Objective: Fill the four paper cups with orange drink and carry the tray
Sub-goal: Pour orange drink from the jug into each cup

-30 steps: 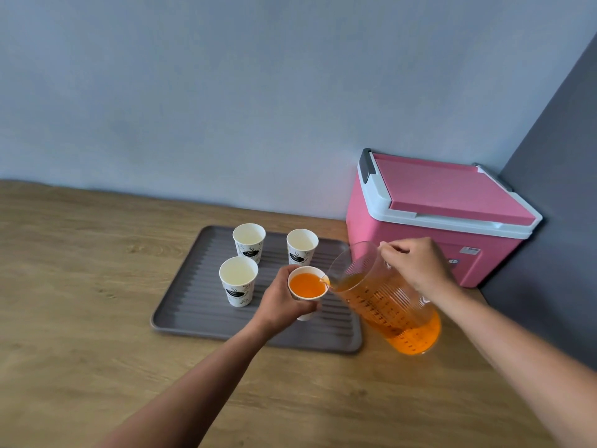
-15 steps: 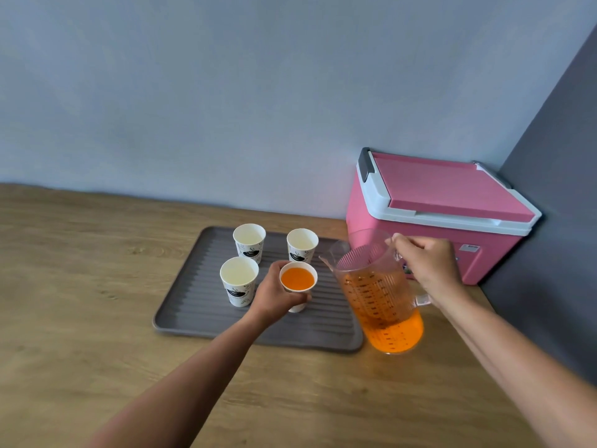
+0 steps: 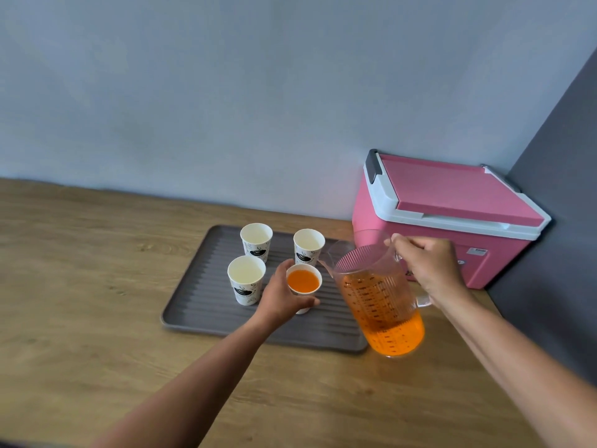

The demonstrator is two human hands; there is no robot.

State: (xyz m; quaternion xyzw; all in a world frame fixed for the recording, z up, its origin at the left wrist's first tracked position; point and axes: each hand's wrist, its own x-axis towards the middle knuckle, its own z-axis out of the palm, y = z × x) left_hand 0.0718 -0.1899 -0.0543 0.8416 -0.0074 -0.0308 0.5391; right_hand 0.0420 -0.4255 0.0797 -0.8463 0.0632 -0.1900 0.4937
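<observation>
A grey ribbed tray (image 3: 206, 305) lies on the wooden table. Three empty white paper cups stand on it: back left (image 3: 256, 239), back right (image 3: 308, 245), front left (image 3: 246, 280). My left hand (image 3: 282, 295) is wrapped around the fourth cup (image 3: 303, 282), which is full of orange drink and sits on the tray's front right. My right hand (image 3: 428, 265) grips the handle of a clear pitcher (image 3: 378, 297), held upright beside the tray's right edge, about half full of orange drink.
A pink cooler box (image 3: 449, 215) with a white rim stands in the corner right behind the pitcher. A dark grey wall (image 3: 555, 221) closes the right side. Bare wooden table (image 3: 80, 286) stretches left and in front of the tray.
The pitcher went from tilted and pouring to upright. My left hand brought the filled cup down and a little left onto the tray.
</observation>
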